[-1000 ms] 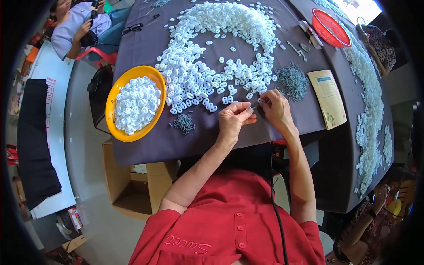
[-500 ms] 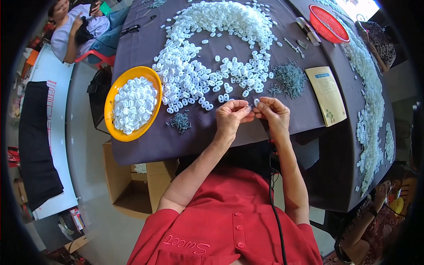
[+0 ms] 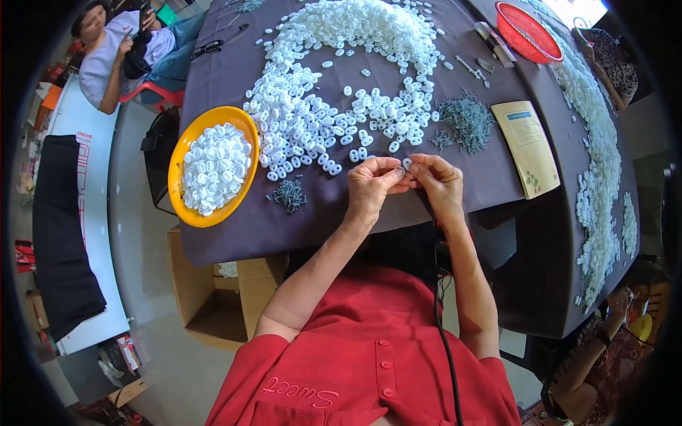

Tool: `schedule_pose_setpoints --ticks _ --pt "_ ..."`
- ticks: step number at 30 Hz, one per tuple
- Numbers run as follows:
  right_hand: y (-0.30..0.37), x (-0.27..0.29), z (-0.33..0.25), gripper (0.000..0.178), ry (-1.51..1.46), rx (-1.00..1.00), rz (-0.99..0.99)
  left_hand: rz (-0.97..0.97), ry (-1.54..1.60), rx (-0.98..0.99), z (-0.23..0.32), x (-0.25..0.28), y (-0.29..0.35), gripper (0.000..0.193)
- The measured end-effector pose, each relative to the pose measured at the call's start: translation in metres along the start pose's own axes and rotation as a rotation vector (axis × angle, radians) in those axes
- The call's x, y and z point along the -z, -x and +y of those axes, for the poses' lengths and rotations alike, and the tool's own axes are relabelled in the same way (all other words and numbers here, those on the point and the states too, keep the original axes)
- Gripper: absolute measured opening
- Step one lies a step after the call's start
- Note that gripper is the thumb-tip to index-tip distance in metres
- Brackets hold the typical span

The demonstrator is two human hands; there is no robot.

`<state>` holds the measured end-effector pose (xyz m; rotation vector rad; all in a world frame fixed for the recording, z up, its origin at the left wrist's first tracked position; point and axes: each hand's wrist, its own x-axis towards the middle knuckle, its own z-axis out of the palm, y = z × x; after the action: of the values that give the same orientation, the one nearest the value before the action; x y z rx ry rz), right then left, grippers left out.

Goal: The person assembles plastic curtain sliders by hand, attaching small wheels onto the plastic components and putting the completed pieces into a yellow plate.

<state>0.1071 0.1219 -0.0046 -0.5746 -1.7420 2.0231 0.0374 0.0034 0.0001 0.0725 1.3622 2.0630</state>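
Over the near edge of the table, my left hand (image 3: 371, 188) and my right hand (image 3: 442, 186) meet fingertip to fingertip. Pinched in the right fingers is a small white oval plastic piece (image 3: 407, 163) with holes. The left fingers are closed in a pinch against it; whatever they hold is too small to make out. Just beyond my hands lies a big ring-shaped heap of similar white pieces (image 3: 359, 32). Small grey-blue screw-like pins sit in one pile (image 3: 467, 124) to the right and a smaller pile (image 3: 290, 196) to the left.
A yellow oval bowl (image 3: 180, 199) full of white pieces stands at left. On the right are a tan booklet (image 3: 526, 149), a red mesh basket (image 3: 522, 32) and a second table strewn with pieces (image 3: 595, 184). A cardboard box (image 3: 192, 284) is below. Other people sit at both sides.
The white piece in my right fingers has moved slightly left, against my left fingertips. My right hand has shifted a little left; the left hand is almost unmoved.
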Motion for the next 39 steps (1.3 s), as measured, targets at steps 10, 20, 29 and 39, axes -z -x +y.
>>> schedule_pose_setpoints --ticks 10,20,29,39 --pt "0.001 -0.004 0.002 0.018 0.112 0.045 -0.055 0.061 0.024 -0.062 -0.001 -0.006 0.001 0.013" --pt "0.004 -0.008 -0.004 0.027 0.398 0.375 -0.044 0.095 -0.012 0.007 0.002 -0.008 0.002 0.015" --pt "0.008 -0.017 -0.017 0.032 0.481 0.372 -0.088 0.111 -0.060 -0.112 -0.008 -0.006 -0.002 0.010" --pt "0.002 -0.013 -0.008 0.027 0.676 0.477 -0.055 0.084 -0.034 -0.010 0.000 -0.005 -0.001 0.008"
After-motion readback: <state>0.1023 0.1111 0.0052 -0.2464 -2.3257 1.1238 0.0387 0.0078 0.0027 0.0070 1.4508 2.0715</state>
